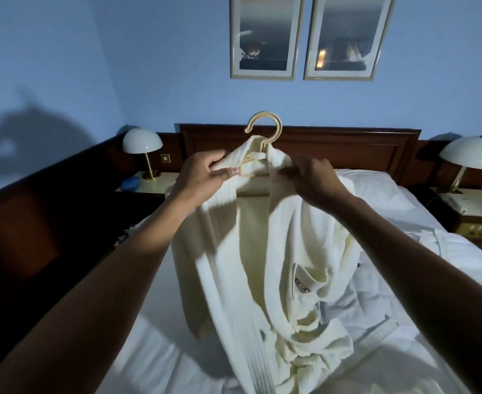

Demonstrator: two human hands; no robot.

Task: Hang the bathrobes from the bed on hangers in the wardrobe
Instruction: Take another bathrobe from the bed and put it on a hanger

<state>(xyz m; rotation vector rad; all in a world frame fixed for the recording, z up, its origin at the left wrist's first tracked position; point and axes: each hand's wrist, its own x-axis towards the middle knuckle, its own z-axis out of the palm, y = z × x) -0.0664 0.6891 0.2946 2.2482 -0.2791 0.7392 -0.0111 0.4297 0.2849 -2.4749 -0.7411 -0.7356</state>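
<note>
2 hands are up in front of me, both on the same cream bathrobe (276, 251). The left hand (202, 177) pinches the collar on its side, together with the end of the hanger (262, 115). The right hand (313, 177) has its fingers curled onto the collar on the other side, gripping the fabric. The hanger is pale plastic, hook poking up above the collar, the rest mostly buried in the neck of the robe. From there the bathrobe hangs down over the bed (154, 351), lower part bunched up and blurry, bottom end reaching the white sheets. More white fabric (376, 331) lies crumpled on the bed to the right, can't tell if it's a 2nd robe. Behind it all is a dark wood headboard (347, 149), with the left lamp (142, 145) and right lamp (471, 153) on either side.
</note>
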